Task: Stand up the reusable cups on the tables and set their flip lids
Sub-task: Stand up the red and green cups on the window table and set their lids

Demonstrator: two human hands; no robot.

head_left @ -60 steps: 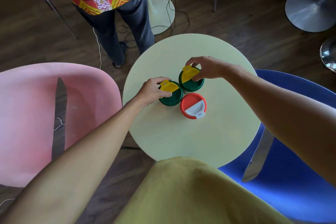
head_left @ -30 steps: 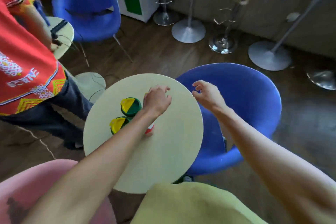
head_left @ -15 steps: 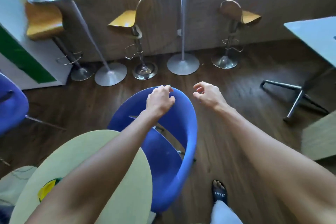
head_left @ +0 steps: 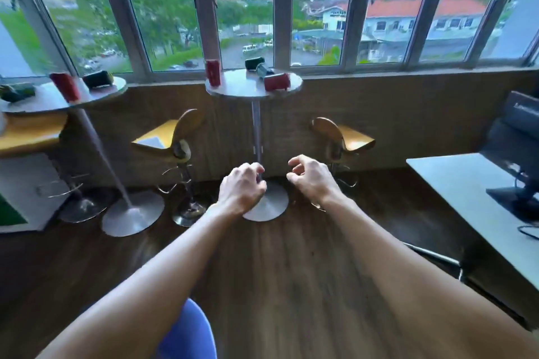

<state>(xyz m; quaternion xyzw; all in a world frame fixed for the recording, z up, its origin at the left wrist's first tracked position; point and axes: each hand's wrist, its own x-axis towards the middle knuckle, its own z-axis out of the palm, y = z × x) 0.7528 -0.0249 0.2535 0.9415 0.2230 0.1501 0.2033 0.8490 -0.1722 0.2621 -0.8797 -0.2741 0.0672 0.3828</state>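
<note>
View has swung off the low tabletop to window tabletop, well beyond both hands. Left hand curled, empty; right hand loose, empty. Red cup lies tipped there. Next: approach, stand cups, set lids.

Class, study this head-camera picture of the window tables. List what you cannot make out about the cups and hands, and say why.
- Flip lids on the cups of the middle table: too small and blurred, head view.
- Dark cup there: upright or lying, unclear through blur.
- Left table: cut off by the left edge, so the cup count is unknown.
- Left hand and right hand: palms face away; seemingly empty.
</note>
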